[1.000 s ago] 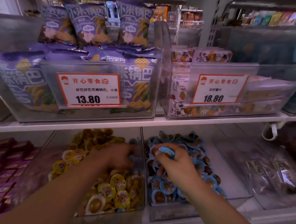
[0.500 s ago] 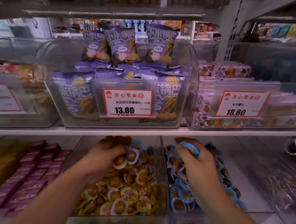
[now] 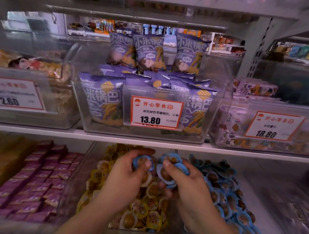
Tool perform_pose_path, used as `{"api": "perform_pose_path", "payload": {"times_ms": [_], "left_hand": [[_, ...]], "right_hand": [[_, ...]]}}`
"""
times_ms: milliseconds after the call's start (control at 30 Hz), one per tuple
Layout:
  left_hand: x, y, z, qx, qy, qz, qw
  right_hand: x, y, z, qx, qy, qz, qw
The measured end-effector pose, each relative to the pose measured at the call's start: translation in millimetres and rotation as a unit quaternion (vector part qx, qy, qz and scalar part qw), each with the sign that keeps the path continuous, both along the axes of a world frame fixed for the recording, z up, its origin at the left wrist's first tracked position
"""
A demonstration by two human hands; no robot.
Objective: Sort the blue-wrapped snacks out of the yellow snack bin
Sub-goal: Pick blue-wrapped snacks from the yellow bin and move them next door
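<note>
Overhead, the upper shelf (image 3: 148, 141) ran the full width and overhung the rear of the lower bins, hiding their back ends from me. On it stood three clear bins: the middle bin (image 3: 217, 110) held purple snack bags (image 3: 100, 99) stacked flat, with three more upright behind, and carried a price card (image 3: 155, 112) reading 13.80; the right-hand bin (image 3: 221, 128) held patterned packs behind a card (image 3: 274, 126) reading 18.80; the left bin (image 3: 32, 116) was blurred, its card (image 3: 17, 94) reading 2.60. Below, at far left, purple wrapped bars (image 3: 37, 182) lay in rows. Beside them stood the yellow snack bin (image 3: 85, 167), filled with round yellow-wrapped snacks (image 3: 139, 209). Immediately right of it, the neighbouring bin, its walls hard to make out, was heaped with blue-wrapped snacks (image 3: 224, 197). Both of my forearms crossed the front of these two bins and covered part of their contents. My left hand (image 3: 126, 176) was raised over the yellow bin, fingers and thumb curled round one blue-wrapped snack (image 3: 141, 163). My right hand (image 3: 186, 180) gripped a small cluster of blue-wrapped pieces (image 3: 170, 163) above the divide between the two bins, just beside the left hand's piece; I could not tell whether they touched.
</note>
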State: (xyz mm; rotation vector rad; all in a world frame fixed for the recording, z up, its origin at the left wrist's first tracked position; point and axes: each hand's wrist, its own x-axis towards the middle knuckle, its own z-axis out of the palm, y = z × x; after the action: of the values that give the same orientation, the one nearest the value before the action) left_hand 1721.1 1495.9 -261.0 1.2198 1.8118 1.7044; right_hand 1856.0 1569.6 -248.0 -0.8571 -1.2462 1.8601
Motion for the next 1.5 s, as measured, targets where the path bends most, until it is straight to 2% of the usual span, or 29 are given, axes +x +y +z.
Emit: {"api": "perform_pose_path", "payload": {"times_ms": [100, 200, 300, 400, 500, 567, 667, 733, 800, 867, 933, 967, 1067, 1167, 1233, 1300, 1367, 1400, 1433, 1500], "left_hand": [[-11.8, -1.4, -4.9, 0.000, 0.003, 0.065, 0.998], [-6.3, -2.6, -2.9, 0.017, 0.032, 0.082, 0.996], [19.4, -4.6, 6.2, 0.079, 0.016, -0.003, 0.997], [47.9, -0.6, 8.2, 0.073, -0.003, -0.096, 0.993], [59.8, 8.6, 4.6, 0.050, 0.111, -0.119, 0.985], [64.4, 17.8, 0.3, 0.040, 0.219, -0.135, 0.965], [71.3, 31.6, -11.3, -0.023, 0.280, -0.151, 0.948], [72.5, 38.9, -17.8, -0.051, 0.272, -0.179, 0.944], [68.1, 45.8, -17.2, -0.040, 0.205, -0.185, 0.960], [56.4, 52.2, -15.2, -0.006, 0.138, -0.123, 0.983], [39.2, 58.1, -17.9, 0.019, 0.109, -0.052, 0.993], [30.5, 59.6, -21.9, 0.018, 0.105, -0.032, 0.994], [10.0, 60.2, -40.9, -0.052, 0.144, -0.034, 0.988], [4.8, 56.0, -55.7, -0.155, 0.225, -0.109, 0.956], [3.0, 53.2, -62.0, -0.208, 0.315, -0.146, 0.915], [0.2, 50.9, -68.7, -0.251, 0.420, -0.149, 0.859], [0.9, 46.4, -72.1, -0.300, 0.500, -0.158, 0.797], [0.0, 44.4, -73.9, -0.319, 0.521, -0.156, 0.776], [-1.6, 42.1, -72.9, -0.336, 0.536, -0.148, 0.760], [-9.5, 38.2, -65.5, -0.349, 0.564, -0.119, 0.739]], "right_hand": [[7.5, 9.5, 2.5, -0.015, -0.017, 0.025, 0.999], [15.7, 11.9, 5.5, 0.000, -0.043, 0.082, 0.996], [21.9, 6.2, 8.2, 0.000, -0.034, 0.106, 0.994], [30.3, 0.3, 11.5, -0.070, 0.035, 0.141, 0.987], [43.9, 3.0, 10.8, -0.124, 0.071, 0.133, 0.981], [54.2, 8.8, 6.6, -0.104, 0.037, 0.115, 0.987], [69.1, 25.5, -5.3, -0.097, -0.002, 0.091, 0.991], [79.5, 37.9, -12.5, -0.098, -0.009, 0.076, 0.992], [90.5, 53.8, -16.7, -0.082, -0.020, 0.022, 0.996], [107.6, 73.8, -17.8, 0.024, -0.126, -0.050, 0.991], [126.2, 92.1, -15.4, 0.135, -0.248, -0.079, 0.956], [135.7, 100.2, -15.5, 0.146, -0.262, -0.079, 0.951], [156.4, 115.4, -15.8, 0.136, -0.198, -0.133, 0.962], [159.1, 120.3, -15.5, 0.133, -0.145, -0.191, 0.962], [152.6, 117.9, -16.7, 0.144, -0.130, -0.201, 0.960], [139.7, 108.2, -18.5, 0.198, -0.165, -0.202, 0.945], [119.4, 90.7, -22.8, 0.270, -0.194, -0.161, 0.929], [107.0, 79.4, -26.8, 0.305, -0.204, -0.117, 0.923], [93.8, 67.5, -32.0, 0.344, -0.223, -0.063, 0.910], [67.8, 47.6, -43.8, 0.440, -0.265, 0.028, 0.858]]}}
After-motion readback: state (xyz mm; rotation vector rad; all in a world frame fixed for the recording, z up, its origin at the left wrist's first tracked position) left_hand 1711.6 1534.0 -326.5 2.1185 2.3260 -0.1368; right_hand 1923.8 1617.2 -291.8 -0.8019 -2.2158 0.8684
